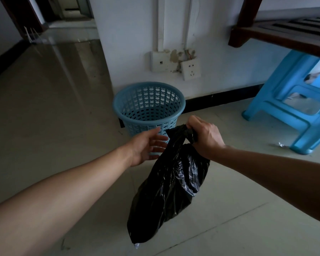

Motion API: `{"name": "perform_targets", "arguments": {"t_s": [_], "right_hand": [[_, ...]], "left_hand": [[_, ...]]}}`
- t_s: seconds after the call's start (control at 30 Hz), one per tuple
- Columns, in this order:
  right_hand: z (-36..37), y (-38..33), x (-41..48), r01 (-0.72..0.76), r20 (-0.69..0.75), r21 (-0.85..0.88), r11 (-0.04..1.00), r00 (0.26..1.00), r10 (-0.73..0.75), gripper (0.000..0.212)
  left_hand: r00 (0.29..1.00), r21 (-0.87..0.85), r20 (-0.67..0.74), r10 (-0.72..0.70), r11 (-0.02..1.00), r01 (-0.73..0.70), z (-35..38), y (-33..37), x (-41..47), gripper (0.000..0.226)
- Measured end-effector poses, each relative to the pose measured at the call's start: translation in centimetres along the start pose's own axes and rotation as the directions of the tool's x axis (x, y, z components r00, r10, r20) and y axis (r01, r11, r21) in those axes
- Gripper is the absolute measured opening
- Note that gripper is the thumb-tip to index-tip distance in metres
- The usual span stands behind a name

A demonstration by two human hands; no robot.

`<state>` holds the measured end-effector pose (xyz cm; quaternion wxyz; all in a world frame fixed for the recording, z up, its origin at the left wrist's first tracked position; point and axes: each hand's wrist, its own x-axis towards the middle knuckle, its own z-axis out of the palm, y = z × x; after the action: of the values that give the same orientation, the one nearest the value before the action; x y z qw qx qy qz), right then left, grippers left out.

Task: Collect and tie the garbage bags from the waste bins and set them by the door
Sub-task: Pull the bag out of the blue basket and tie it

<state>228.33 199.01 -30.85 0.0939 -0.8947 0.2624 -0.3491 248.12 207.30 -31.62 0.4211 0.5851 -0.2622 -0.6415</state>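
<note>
Gripping the gathered neck of the black garbage bag [171, 183], the right hand [205, 136] has its fingers curled tight around the bunched plastic, knuckles up, and the bag hangs free below the fist, sagging toward the near floor [44, 111] with its lower corner stretched down and left. Over on the left, the left hand [146, 147] is spread loose, fingers straight and slightly fanned, palm turned toward the bag; the fingertips sit right at the bag's upper edge, though whether they actually touch the plastic I cannot tell. It holds nothing. Just beyond both hands stands the blue waste bin [149, 106], a lattice-sided plastic basket, upright against the white wall [129, 34], no liner showing inside it. Two wall sockets [175, 64] sit above the bin, one hanging crooked. Far right, a blue plastic stool [292, 104] stands under a dark wooden frame [277, 34]. Far left, a doorway [50, 13] opens.
</note>
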Motion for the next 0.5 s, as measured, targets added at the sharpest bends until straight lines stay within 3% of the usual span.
{"name": "perform_targets", "arguments": {"t_s": [0.1,0.23,0.37,0.43,0.5], "right_hand": [[0.2,0.0,-0.1,0.028,-0.006,-0.015,1.0,1.0,-0.028,0.008],[0.6,0.0,-0.2,-0.016,0.019,-0.021,1.0,1.0,0.016,0.026],[0.7,-0.3,-0.1,-0.032,0.113,-0.02,0.999,0.993,0.034,0.022],[0.5,0.0,-0.3,-0.089,0.163,-0.031,0.996,0.982,0.093,0.013],[0.1,0.9,-0.6,-0.127,0.189,-0.113,0.985,0.971,0.147,0.031]], "left_hand": [[0.998,0.039,0.013,0.064,0.997,-0.064,-0.4,0.8,-0.3,0.031],[0.99,0.067,0.068,0.121,0.99,-0.126,-0.1,1.2,-0.4,0.023],[0.989,0.155,0.024,0.143,0.977,-0.145,-0.1,1.3,0.0,0.003],[0.989,0.236,-0.02,0.146,0.962,-0.138,-0.5,1.2,0.2,0.007],[0.983,0.442,-0.096,0.158,0.891,-0.1,-1.9,0.8,0.4,0.012]]}}
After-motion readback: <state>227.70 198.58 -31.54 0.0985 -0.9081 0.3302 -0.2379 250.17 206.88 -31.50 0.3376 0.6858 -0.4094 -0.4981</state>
